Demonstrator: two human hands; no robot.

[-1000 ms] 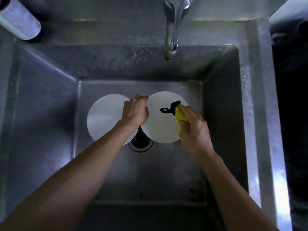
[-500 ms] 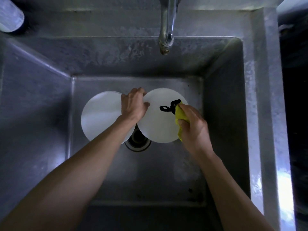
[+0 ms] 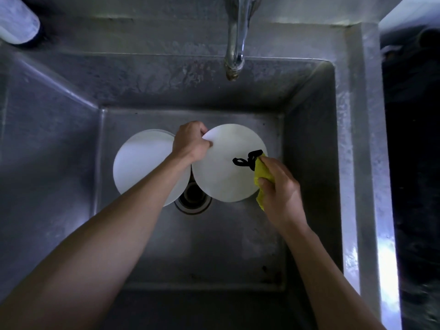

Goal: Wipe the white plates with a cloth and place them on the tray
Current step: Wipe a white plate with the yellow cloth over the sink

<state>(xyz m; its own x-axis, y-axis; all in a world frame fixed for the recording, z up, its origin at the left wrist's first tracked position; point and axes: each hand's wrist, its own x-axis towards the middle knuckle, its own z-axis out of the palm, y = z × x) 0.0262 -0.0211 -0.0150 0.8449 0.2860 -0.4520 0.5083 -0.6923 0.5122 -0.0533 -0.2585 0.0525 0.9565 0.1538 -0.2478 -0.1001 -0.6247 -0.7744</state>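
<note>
Two white plates are in a steel sink (image 3: 71, 144). My left hand (image 3: 190, 144) grips the upper left rim of the right plate (image 3: 223, 177), which partly covers the drain. The left plate (image 3: 140, 165) lies on the sink floor, partly under my left forearm. My right hand (image 3: 278, 186) holds a yellow cloth (image 3: 260, 177) with a black loop against the right plate's right edge. No tray is in view.
A chrome faucet (image 3: 234, 44) hangs over the back of the sink. The drain (image 3: 194, 198) sits between the plates. A pale cylindrical container (image 3: 17, 20) lies at the top left corner. The sink's right rim (image 3: 371, 163) borders a dark area.
My left hand has shifted its hold on the right plate's rim, fingers now curled over the edge. The plate looks slightly raised. The cloth hand has stayed at the right edge.
</note>
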